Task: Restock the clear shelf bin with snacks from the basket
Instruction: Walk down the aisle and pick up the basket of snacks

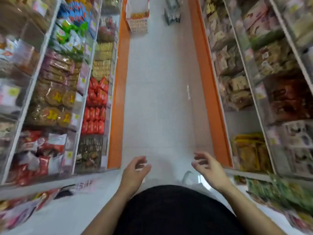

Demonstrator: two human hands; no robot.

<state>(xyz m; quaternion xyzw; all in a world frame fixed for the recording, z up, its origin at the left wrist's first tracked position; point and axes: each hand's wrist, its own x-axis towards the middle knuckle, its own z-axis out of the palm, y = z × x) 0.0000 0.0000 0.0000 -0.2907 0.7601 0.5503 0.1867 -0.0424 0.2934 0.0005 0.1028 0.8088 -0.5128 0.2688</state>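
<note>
While we look down the aisle, our left grip and right grip hang released over the white floor, fingers loosely curled, holding nothing. The basket stands at the floor's far end against the left orange base, well apart from us, a blurred grey pack near it. Clear bins of snacks line both sides; the task's own we cannot tell.

No legible text; shelf labels and packets too blurred.
</note>
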